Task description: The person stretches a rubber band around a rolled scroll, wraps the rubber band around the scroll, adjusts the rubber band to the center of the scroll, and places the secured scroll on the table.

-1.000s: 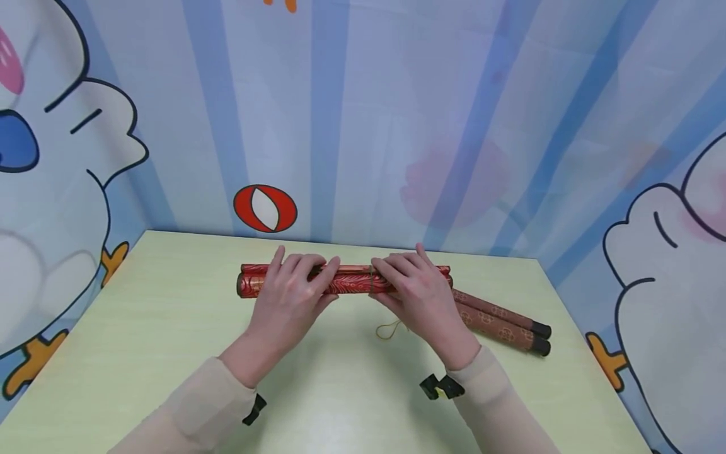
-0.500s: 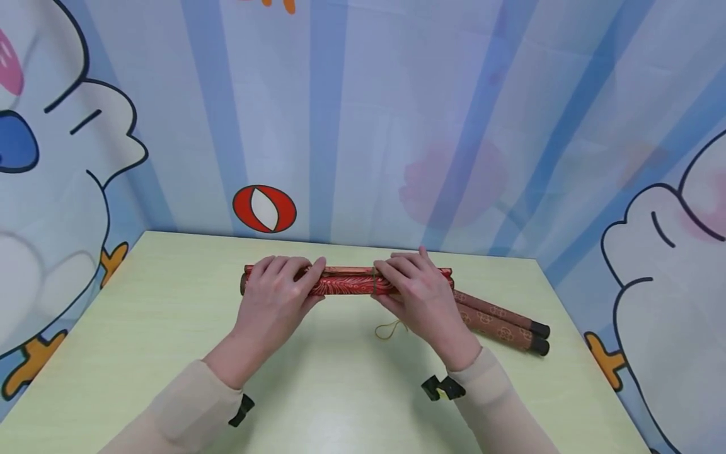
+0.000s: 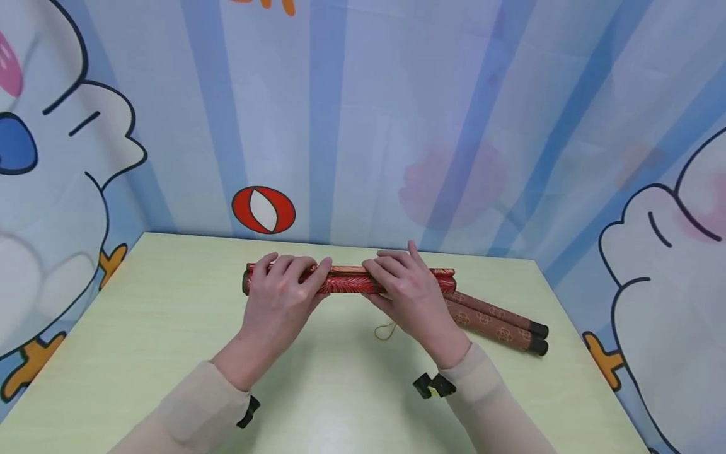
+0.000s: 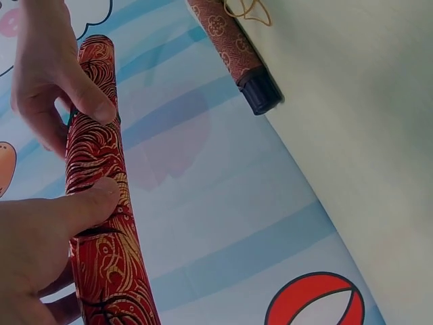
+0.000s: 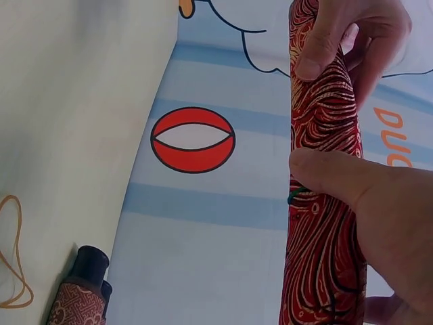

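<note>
A rolled-up red scroll [image 3: 347, 283] with a gold and black swirl pattern lies level between both hands, raised over the table. My left hand [image 3: 282, 289] grips it toward its left end, fingers over the far side and thumb on the near side. Farther right, my right hand [image 3: 405, 290] holds it the same way, with the little finger lifted. In the right wrist view a thin green cord [image 5: 302, 194] circles the scroll beside the right thumb. The scroll's right end overlaps a brown patterned scroll [image 3: 493, 321] on the table.
The brown scroll has two rolls side by side with black end caps [image 3: 539, 345]; its left part is hidden behind the right hand. A yellow cord loop [image 3: 385, 331] lies on the pale table [image 3: 170, 328] near it. A printed cartoon curtain [image 3: 363, 126] stands behind the table.
My left hand has shifted left along the red scroll, then slightly back right. My right hand has slid a little left, covering the green cord in the head view. The scroll has moved slightly right.
</note>
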Tool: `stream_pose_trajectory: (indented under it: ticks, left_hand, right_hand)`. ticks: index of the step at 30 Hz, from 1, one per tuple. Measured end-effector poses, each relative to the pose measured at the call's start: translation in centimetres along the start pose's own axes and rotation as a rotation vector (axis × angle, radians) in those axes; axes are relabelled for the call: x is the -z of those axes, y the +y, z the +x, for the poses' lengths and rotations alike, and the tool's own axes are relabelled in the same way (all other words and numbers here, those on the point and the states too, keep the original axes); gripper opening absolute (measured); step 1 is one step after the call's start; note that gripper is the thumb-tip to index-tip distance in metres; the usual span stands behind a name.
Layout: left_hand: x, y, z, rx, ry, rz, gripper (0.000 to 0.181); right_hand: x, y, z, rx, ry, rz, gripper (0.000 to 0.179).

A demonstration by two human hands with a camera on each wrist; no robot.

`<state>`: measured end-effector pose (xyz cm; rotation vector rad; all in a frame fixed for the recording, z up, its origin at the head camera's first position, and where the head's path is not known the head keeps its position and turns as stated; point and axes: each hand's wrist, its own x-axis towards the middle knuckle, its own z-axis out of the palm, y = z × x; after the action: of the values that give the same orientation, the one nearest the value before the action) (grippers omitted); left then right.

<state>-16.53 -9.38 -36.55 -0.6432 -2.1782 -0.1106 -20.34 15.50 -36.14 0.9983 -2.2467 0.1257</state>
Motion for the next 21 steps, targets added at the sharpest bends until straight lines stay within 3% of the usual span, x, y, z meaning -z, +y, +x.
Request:
stream_pose_trajectory:
  ticks: [6,12,21]
  left_hand:
    - [0.08,-0.6,-0.28,0.01,-0.005,-0.015,0.056]
    - [-0.17,-0.63,-0.41,0.01,0.022,-0.044,0.056]
    - [-0.56,-0.15,-0.08,0.002,0.013,-0.032,0.051]
  right_hand:
    - [0.4,0.44,-0.24,-0.029,0.034,0.024,0.062]
    - [0.48,0.77,-0.25,-0.026,-0.021,0.037,0.049]
    - [-0.09,0.02,0.45,0.006,0.0,0.034,0.051]
